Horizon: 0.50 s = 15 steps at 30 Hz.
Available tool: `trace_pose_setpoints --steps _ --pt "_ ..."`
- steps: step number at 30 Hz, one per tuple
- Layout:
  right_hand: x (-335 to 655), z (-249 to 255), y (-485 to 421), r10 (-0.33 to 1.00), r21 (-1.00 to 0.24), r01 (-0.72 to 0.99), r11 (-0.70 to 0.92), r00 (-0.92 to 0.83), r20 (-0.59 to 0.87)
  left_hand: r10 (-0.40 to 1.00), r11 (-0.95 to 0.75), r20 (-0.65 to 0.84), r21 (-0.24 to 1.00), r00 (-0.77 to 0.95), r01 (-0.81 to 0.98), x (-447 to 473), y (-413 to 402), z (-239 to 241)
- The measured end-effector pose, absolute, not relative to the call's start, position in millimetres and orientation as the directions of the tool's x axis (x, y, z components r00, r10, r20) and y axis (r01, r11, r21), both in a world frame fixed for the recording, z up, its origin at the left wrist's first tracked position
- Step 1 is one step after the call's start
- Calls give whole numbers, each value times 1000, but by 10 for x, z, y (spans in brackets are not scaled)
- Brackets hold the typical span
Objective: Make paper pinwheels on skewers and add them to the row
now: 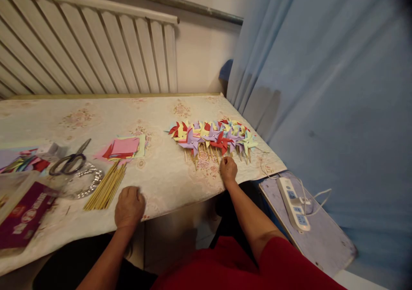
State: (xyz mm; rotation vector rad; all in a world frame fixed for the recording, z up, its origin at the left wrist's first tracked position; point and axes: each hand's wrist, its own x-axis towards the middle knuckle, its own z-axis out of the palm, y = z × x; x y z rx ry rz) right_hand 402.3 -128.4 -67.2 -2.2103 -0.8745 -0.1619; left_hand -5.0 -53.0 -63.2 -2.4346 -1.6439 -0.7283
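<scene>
Right hand (228, 170) bent in a pinch at the near edge of the pinwheel cluster, it seems to grip the stick of a red pinwheel (221, 142), whose head lies among the others. Left hand (129, 206) rests near the table's front edge, just beside a bundle of thin sticks (106, 187); its fingers curl under, so I cannot tell whether it is closed or holds anything. The other pinwheels (192, 142), lilac, yellow, red and pale green, overlap on the right part of the flowered tablecloth (161, 152), sticks toward the person. Behind the loose sticks lies a pile of paper squares (125, 146), with scissors (72, 159) and a clear bag of small silvery pieces (84, 180) to their left. I judge the step in hand to be placing or straightening one pinwheel in the group. The next move calls for a gentle release, without dragging neighbouring blades or sticks.
</scene>
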Motion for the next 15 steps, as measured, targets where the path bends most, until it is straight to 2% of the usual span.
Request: trace_pose_setpoints --steps 15 --pt "4039 -707 -1283 531 -606 651 -458 747 401 872 -377 409 208 271 902 -42 -543 -616"
